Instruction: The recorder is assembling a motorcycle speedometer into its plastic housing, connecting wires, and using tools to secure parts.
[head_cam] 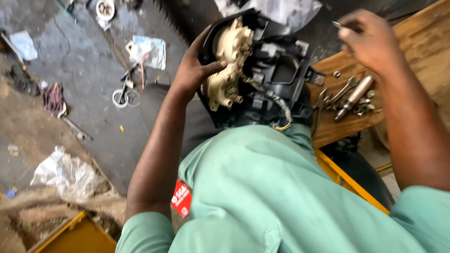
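The left hand [194,70] is closed around the black-and-cream housing [248,70], propped on the lap. The right hand [368,40] pinches a small metal piece [338,25] far right above the worktop [422,56]. A loosened pinch could drop it among the tools [349,98].

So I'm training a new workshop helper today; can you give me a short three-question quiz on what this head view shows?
1. True or false: the left hand grips the black plastic housing with a cream moulded part.
2. Which surface bears the silver metal spanners and bits? A) grey floor B) brown wooden board
3. What does the right hand pinch?

Key: 1 true; 2 B; 3 a thin metal piece, too small to identify.
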